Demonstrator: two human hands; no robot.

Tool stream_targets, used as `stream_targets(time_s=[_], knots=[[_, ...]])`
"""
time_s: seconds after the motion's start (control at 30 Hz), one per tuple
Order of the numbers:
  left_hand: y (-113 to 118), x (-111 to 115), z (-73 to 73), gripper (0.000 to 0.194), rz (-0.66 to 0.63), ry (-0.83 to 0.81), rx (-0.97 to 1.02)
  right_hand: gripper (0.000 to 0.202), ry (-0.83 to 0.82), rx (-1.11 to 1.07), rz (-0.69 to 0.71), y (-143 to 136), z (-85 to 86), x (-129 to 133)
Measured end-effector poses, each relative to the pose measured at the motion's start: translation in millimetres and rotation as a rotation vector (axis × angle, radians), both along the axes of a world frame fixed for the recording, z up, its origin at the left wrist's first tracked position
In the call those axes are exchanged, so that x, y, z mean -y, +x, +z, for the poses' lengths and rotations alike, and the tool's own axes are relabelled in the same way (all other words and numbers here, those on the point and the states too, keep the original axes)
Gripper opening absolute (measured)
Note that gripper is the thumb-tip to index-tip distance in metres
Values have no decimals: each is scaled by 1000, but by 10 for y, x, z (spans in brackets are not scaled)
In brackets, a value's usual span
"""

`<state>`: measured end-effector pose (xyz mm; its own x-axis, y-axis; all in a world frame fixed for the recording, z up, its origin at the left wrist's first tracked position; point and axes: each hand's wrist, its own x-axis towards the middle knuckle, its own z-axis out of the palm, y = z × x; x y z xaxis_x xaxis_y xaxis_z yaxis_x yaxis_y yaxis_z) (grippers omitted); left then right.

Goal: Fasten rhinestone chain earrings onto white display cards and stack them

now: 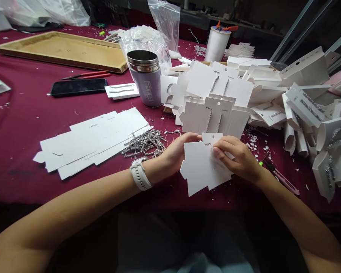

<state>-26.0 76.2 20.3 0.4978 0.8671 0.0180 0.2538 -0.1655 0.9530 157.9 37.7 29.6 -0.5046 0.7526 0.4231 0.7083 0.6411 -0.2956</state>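
A flat white die-cut earring card [199,163] printed "MNG" is upheld above the front of the table. My left hand [174,153], with a pale watch on its wrist, grips it from the left, the fingers partly hidden behind it. The fingers of my right hand [238,155] are pinched together at the card's front, below the print; whatever is between them is hidden. Just beyond lean cards with pairs of silver sparkling chains [208,121]. To the left lie a heap of loose silver chains [147,142] and a stack of blank flat cards [93,140].
A purple tumbler [145,81] stands behind the chains. Further left are a black phone [78,87], red-handled tweezers or pliers [86,75] and a wooden tray [62,49]. Folded white boxes [298,102] pile up at right, near a pink-handled tool [285,182] and paper scraps.
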Motion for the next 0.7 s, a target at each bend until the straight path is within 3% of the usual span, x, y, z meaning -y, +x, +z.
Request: stream_targets(time_s=[0.1,0.23,0.5,0.7], knots=[[9,43,30,35,-6,-302,119,18,-37,-34,0,0,8,6],[14,79,85,28,-16,-545,253,18,-84,-51,-1,-6,23,13],[7,114,61,18,-59,-629,441,13,-72,-121,16,13,49,26],[31,183,-1,40,-14,-727,528,19,75,31,-2,22,49,29]])
